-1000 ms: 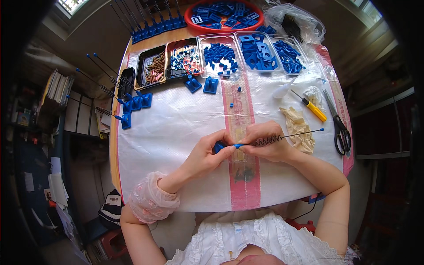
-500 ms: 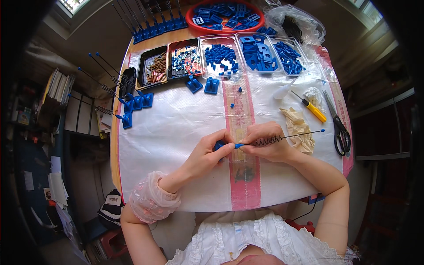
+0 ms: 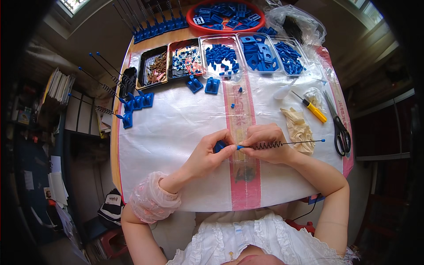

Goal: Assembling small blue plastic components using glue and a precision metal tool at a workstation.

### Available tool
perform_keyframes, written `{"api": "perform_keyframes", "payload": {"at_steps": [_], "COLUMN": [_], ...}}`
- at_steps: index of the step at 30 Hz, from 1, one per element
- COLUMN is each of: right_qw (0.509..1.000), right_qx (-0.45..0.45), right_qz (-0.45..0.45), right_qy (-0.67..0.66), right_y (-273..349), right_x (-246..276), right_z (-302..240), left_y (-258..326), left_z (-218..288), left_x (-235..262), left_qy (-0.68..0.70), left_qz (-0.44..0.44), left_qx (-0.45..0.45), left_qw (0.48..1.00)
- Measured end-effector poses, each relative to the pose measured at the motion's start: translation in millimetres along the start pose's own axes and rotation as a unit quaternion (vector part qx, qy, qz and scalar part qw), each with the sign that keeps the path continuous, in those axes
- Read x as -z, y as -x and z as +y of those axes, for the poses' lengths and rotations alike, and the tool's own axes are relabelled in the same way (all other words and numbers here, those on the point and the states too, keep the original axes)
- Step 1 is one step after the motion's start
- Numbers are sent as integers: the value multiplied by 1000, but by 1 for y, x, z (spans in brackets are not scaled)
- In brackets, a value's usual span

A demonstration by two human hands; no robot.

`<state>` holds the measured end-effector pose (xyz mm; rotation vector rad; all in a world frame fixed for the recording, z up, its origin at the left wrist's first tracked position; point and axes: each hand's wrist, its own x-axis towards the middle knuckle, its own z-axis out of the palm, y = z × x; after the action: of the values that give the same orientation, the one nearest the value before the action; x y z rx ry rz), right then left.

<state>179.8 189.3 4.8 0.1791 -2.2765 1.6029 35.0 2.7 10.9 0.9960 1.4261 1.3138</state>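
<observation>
"Now, where's the partly hidden blue plastic piece [image 3: 218, 146]?"

"Grasped in the left hand [image 3: 211, 154], above the white-sheeted tabletop [image 3: 168, 115]."

"And the right hand [image 3: 267, 134]?"

"Pinching a black coiled wire spring [image 3: 268, 145] just beside it, the straight blue-capped end pointing right."

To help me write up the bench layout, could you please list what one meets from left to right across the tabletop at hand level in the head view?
Left hand, small blue piece between the hands, right hand, crumpled tan paper, blue end cap, black-handled scissors.
</observation>
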Motion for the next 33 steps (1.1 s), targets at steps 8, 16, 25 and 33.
{"api": "perform_keyframes", "payload": {"at_steps": [8,16,25,33], "right_qw": [1000,1000,1000,1000], "right_qx": [-7,5,-5,-23], "right_qz": [6,10,-1,-1], "right_qy": [1,-10,8,-1], "right_y": [-1,-1,0,-1], "right_x": [1,-1,0,-1], "right_z": [-2,1,0,-2], "left_y": [-1,-1,-1,-4], "left_z": [2,-1,6,-8], "left_x": [0,-4,-3,-7], "left_qy": [82,26,25,32], "left_qz": [0,15,22,45], "left_qx": [47,-14,54,-30], "left_qw": [996,999,998,998]}}
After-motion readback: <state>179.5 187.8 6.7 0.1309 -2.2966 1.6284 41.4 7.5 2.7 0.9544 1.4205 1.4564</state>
